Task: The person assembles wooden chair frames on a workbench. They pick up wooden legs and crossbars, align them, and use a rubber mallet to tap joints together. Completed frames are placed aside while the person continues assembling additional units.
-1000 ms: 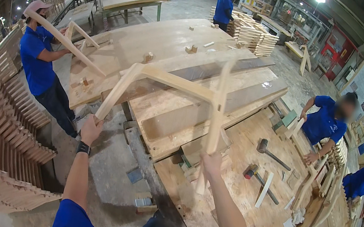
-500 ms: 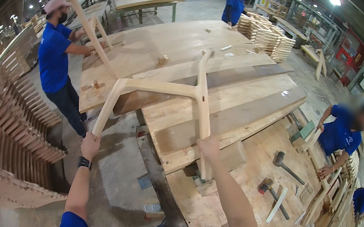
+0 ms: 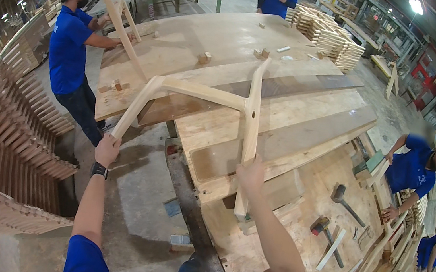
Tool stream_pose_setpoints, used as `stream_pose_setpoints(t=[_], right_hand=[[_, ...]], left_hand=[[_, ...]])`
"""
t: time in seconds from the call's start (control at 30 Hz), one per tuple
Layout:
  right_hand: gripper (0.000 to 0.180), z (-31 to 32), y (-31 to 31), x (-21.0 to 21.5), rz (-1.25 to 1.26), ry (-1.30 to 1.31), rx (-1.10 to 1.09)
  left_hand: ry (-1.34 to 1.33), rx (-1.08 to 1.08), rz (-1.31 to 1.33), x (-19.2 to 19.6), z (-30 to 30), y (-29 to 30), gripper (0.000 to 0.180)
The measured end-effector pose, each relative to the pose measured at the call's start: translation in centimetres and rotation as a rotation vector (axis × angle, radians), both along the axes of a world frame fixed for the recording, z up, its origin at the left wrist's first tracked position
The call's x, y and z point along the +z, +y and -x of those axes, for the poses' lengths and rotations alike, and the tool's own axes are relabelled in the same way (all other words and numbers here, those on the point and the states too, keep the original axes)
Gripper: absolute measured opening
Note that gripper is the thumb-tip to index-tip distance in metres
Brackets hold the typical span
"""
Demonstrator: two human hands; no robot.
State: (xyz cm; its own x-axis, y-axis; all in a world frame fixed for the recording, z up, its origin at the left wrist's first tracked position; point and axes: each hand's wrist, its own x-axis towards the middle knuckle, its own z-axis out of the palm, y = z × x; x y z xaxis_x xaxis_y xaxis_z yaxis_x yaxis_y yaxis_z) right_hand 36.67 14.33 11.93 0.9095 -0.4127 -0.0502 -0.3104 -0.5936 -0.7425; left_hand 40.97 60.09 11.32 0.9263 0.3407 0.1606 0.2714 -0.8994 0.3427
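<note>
Held out in front of me is a pale wooden chair frame (image 3: pixel 202 92): two legs joined by a crossbar, with a slot in the right-hand leg near the joint. My left hand (image 3: pixel 107 150) is closed round the lower end of its left leg, over the floor gap. My right hand (image 3: pixel 251 175) grips the right leg below the joint, and that leg's end reaches past my fist. The frame hangs above long boards (image 3: pixel 289 125) lying on the worktable; whether it touches them I cannot tell.
Two mallets (image 3: pixel 349 205) and a pale strip (image 3: pixel 331 249) lie on the bench at right, where a co-worker (image 3: pixel 412 165) handles wooden parts. Another co-worker (image 3: pixel 72 42) stands far left. Stacked frames (image 3: pixel 21 138) line the left; more (image 3: pixel 326 38) stand behind. Small blocks (image 3: pixel 204 57) dot the table.
The view has shifted slightly, and the frame has tilted a little in my hands; both keep their grip. The co-worker at the back now has both hands in front of the body.
</note>
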Motion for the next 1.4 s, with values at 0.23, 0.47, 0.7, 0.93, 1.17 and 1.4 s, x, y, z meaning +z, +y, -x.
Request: stream_pose_setpoints(t=[0.23, 0.47, 0.7, 0.93, 1.17, 1.4], right_hand=[[0.09, 3.2, 2.8, 0.0, -0.099, 0.093, -0.027], [0.088, 4.2, 2.9, 0.7, -0.017, 0.245, 0.075], [0.084, 6.8, 1.9, 2.9, 0.098, 0.295, 0.221], [0.059, 23.3, -5.0, 0.9, -0.165, 0.008, 0.006], [0.047, 51.5, -4.1, -4.1, -0.383, 0.244, -0.377], [0.036, 62.7, -5.3, -0.8, -0.319, 0.186, -0.808]], left_hand=[[0.002, -0.083, -0.025, -0.4, -2.5, 1.7, 0.036], [0.046, -0.112, -0.011, 0.5, -3.9, 2.1, 0.035], [-0.485, -0.01, -0.209, 1.8, -1.1, -4.0, 0.044], [0.019, -1.033, 0.898, 5.4, 16.1, -26.4, 0.019], [1.017, -1.918, 0.88, 4.0, 36.5, -41.8, 0.021], [1.042, -1.919, 0.231, -1.4, 41.9, -48.2, 0.028]])
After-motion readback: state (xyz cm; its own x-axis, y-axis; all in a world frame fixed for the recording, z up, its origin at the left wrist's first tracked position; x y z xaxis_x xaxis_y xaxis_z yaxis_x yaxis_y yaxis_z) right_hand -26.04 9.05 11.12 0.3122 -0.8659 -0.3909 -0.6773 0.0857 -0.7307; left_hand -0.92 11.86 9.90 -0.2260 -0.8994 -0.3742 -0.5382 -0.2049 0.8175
